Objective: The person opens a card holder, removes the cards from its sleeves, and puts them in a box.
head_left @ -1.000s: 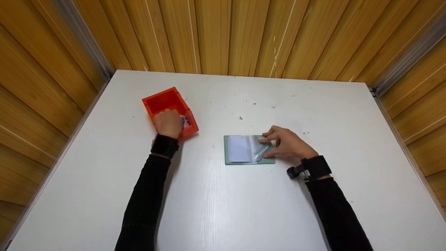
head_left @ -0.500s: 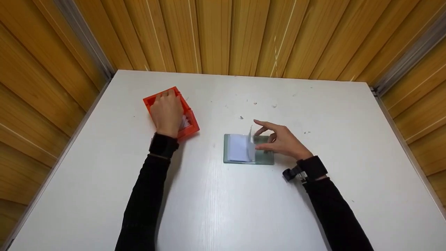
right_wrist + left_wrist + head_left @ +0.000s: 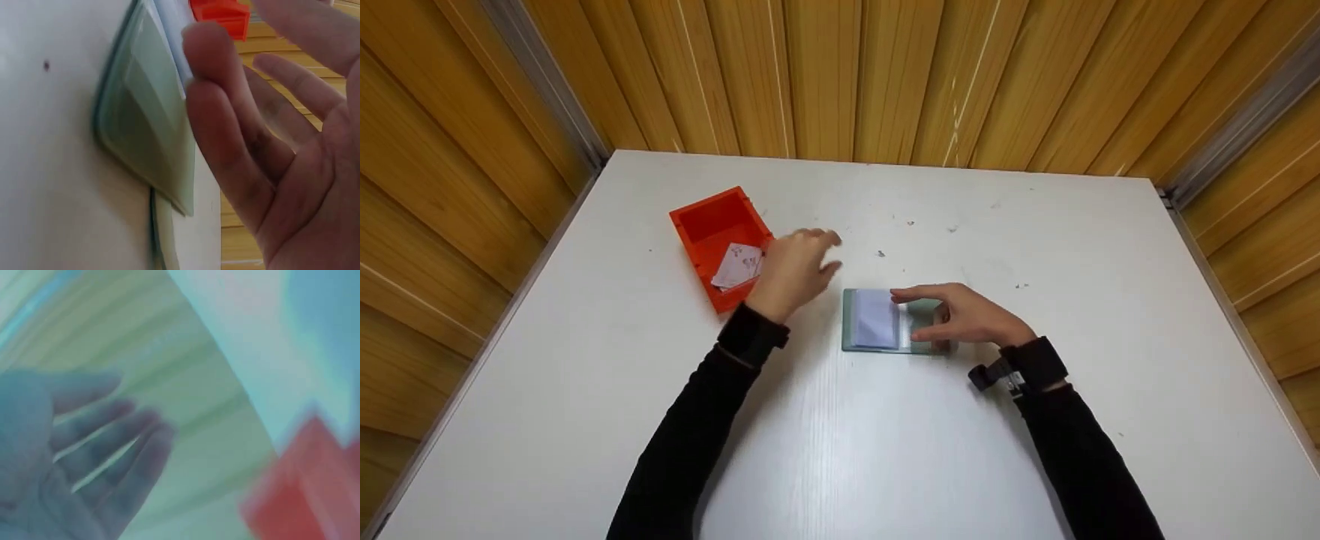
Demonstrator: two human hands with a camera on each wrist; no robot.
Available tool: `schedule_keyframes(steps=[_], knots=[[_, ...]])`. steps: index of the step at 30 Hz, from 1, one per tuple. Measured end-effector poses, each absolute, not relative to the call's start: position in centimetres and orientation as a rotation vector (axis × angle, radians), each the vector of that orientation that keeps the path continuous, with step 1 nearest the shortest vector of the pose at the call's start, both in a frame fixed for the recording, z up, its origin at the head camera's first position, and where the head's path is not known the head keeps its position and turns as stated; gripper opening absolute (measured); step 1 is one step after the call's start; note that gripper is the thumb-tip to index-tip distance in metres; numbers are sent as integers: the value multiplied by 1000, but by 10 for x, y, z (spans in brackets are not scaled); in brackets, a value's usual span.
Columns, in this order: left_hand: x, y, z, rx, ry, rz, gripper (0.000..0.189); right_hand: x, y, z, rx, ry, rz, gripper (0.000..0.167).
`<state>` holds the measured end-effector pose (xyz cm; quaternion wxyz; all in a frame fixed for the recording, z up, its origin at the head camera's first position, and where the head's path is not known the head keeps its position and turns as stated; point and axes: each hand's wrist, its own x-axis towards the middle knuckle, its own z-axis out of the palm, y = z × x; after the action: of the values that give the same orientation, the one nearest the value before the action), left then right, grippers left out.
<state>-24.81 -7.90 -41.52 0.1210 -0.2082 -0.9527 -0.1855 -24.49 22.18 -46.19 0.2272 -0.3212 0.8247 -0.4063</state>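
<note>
A green-covered card holder [image 3: 877, 319] lies open on the table, with clear sleeves stacked over its left half. My right hand [image 3: 969, 313] hovers at its right half, thumb and forefinger apart. In the right wrist view, the fingers of that hand [image 3: 242, 129] are loosely bent with nothing between them, beside the green cover [image 3: 152, 107]. My left hand [image 3: 793, 276] is between the red box [image 3: 706, 217] and the card holder, above the table. The left wrist view shows its palm and extended fingers holding nothing, though blurred. Pinkish-white printed cards [image 3: 739, 264] lie inside the box.
A white table [image 3: 840, 442] carries everything, with small dark marks on its far part. Wood-patterned panels [image 3: 817, 82] rise behind the far edge and on both sides. Black straps [image 3: 1039, 364] circle both wrists.
My left hand has come out of the red box and moved right, uncovering the cards. A clear sleeve has turned from the holder's right side to the left. My right hand stays near it.
</note>
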Motion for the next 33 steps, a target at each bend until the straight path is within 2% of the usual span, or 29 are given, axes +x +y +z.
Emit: schedule_keyframes(steps=[4,7,12,25,29,33], knots=[[-237,-53,-432,-975,-2908,-520,39,-247,227,-461,-871,2376,-1045,67],[-232,-41,-442,-1083,-2967,-420,44,-246,231,-459,-846,2453,-974,71],[-228,-37,-450,-1057,-3048,-301,41,-245,236,-457,-791,2578,-812,78],[-228,-42,-449,-1056,-3095,-333,36,-246,236,-462,-709,2610,-755,79],[-230,-43,-448,-1065,-3091,-346,40,-245,236,-460,-725,2606,-753,79],[-236,-49,-442,-970,-3008,-366,53,-246,237,-455,-763,2676,-739,76]])
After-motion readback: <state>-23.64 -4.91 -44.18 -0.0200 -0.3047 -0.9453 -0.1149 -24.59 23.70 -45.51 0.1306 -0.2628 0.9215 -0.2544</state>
